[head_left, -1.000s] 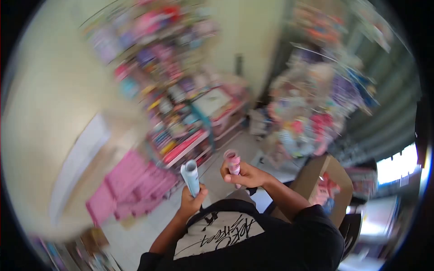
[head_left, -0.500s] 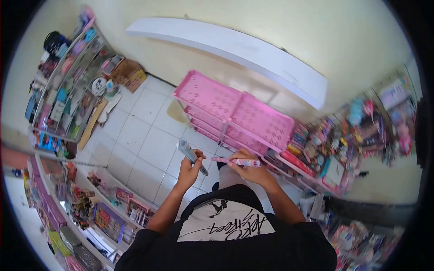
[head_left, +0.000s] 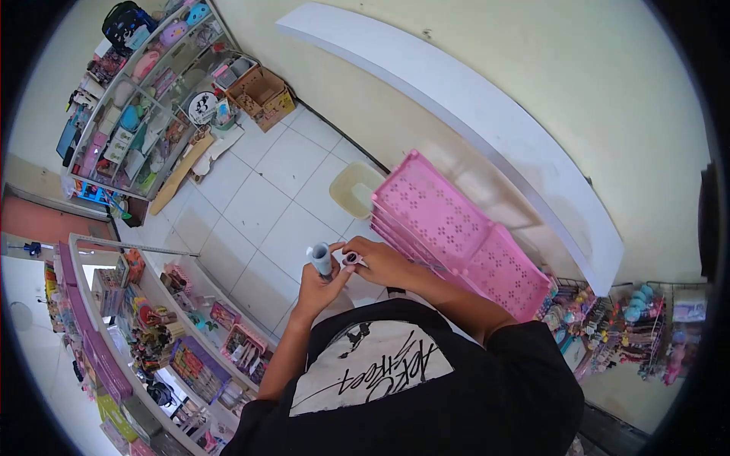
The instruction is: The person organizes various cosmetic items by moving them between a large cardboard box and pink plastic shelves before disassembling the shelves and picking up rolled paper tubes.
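Observation:
My left hand (head_left: 315, 292) is wrapped around a grey-blue roll (head_left: 321, 260), possibly rolled paper, whose hollow upper end points up toward me. Close beside it, my right hand (head_left: 378, 264) grips a slim pink patterned roll (head_left: 352, 259). Only the open round end of that one shows; the rest is foreshortened or behind the fingers. Both hands are close together in front of my waist, fingertips nearly touching. Below them lies the white tiled floor (head_left: 281, 205).
A pink tiered rack (head_left: 456, 266) stands to the right, with a pale yellow bin (head_left: 338, 186) behind it. Above runs a white wall shelf (head_left: 456, 99). Glass display shelves (head_left: 163, 95), a cardboard box (head_left: 277, 114) and stocked shelving (head_left: 201, 273) fill the left.
The view has swung to the right. My right hand has moved in against the left, and the pink roll has turned from lying sideways to showing its end.

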{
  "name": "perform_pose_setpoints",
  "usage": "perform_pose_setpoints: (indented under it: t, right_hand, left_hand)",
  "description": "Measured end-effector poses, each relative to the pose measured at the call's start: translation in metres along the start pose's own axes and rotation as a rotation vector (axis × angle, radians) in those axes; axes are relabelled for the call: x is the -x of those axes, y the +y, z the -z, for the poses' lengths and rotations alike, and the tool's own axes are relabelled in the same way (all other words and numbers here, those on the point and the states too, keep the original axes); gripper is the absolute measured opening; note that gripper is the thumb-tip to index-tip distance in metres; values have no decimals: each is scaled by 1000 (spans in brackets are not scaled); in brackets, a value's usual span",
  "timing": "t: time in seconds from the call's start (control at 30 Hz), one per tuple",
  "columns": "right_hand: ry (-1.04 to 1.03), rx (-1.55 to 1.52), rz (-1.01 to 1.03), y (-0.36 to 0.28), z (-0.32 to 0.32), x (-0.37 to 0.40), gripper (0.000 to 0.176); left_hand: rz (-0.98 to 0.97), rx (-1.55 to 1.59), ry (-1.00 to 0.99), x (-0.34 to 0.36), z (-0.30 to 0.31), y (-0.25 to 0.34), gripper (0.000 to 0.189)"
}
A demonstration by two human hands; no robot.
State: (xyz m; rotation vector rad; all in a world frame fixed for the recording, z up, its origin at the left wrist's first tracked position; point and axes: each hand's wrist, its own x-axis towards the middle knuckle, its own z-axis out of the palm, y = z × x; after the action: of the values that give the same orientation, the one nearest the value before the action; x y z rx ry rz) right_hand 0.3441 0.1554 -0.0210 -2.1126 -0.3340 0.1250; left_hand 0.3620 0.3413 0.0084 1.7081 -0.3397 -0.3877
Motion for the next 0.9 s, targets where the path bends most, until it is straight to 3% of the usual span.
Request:
perform_pose_setpoints:
  t: [0.07,0.13,0.2,0.3,0.47,0.53,0.6,0.73,0.87,0.9]
  right_hand:
    - [-79,22,23,-1,-8,-39,30]
    - [-60,-20,-28,-2,-20,-73,31]
    - [28,27,5,0,-28,-109,31]
    - [220,43,-38,-12,-44,-150,31]
    - [471,73,-136,-22,-54,-193,29]
    - [591,92,-201,-5,-55,-202,28]
    - [722,-89,-303,21,-56,-206,24]
    - [890,120,-380,89,-61,-212,21]
    - [909,-28,-531,160,-80,-215,20]
    - [950,-4,-575,177,-84,-218,20]
  left_hand:
    - [-62,-21,-17,-33,24,-25,31]
    - [-257,-73,-22,-63,50,-36,32]
    - [-221,-145,-123,-93,88,-37,33]
    - [-116,99,-161,-125,126,-43,30]
    - [-230,19,-320,-183,167,-47,29]
    - [-63,-177,-437,-210,178,-57,26]
    - [-59,-76,-458,-230,179,-49,26]
    - [-56,-116,-463,-279,198,-49,29]
    - [7,-167,-420,-312,217,-46,26]
    - [-70,-200,-437,-323,222,-51,29]
